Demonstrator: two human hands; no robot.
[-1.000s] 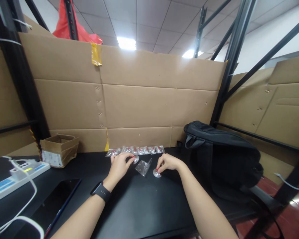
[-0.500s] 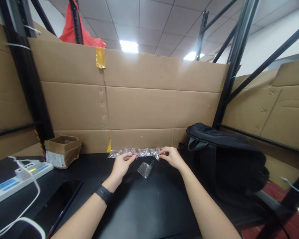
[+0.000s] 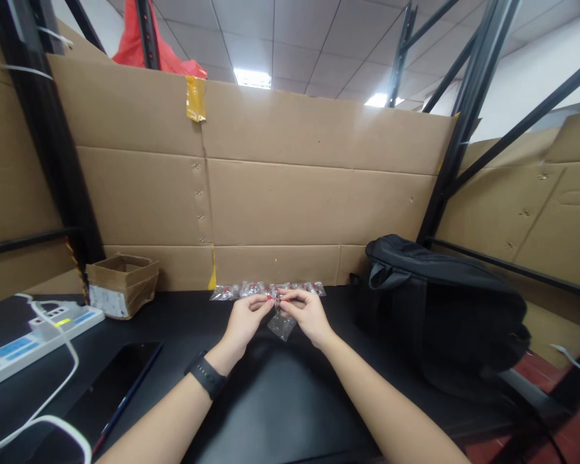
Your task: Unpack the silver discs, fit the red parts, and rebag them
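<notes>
My left hand (image 3: 245, 322) and my right hand (image 3: 309, 317) meet at the middle of the black table, fingertips nearly touching. Thumb and fingers of each are pinched together at a small, partly hidden thing that I cannot make out. Just below the fingertips is a small clear plastic bag (image 3: 281, 326); whether the fingers touch it I cannot tell. Right behind my hands, a row of small clear packets (image 3: 252, 289) with red bits in them lies along the foot of the cardboard wall. A black watch sits on my left wrist.
On the right stands a black backpack (image 3: 444, 309). At left are a small open cardboard box (image 3: 123, 287), a white power strip (image 3: 43, 341) with cables, and a dark phone or tablet (image 3: 111, 393). Cardboard panels (image 3: 280, 206) and black rack posts enclose the table (image 3: 280, 412).
My right hand has moved left from the right end of the packet row to meet my left hand. My left hand has shifted slightly right. The camera view has tilted slightly down.
</notes>
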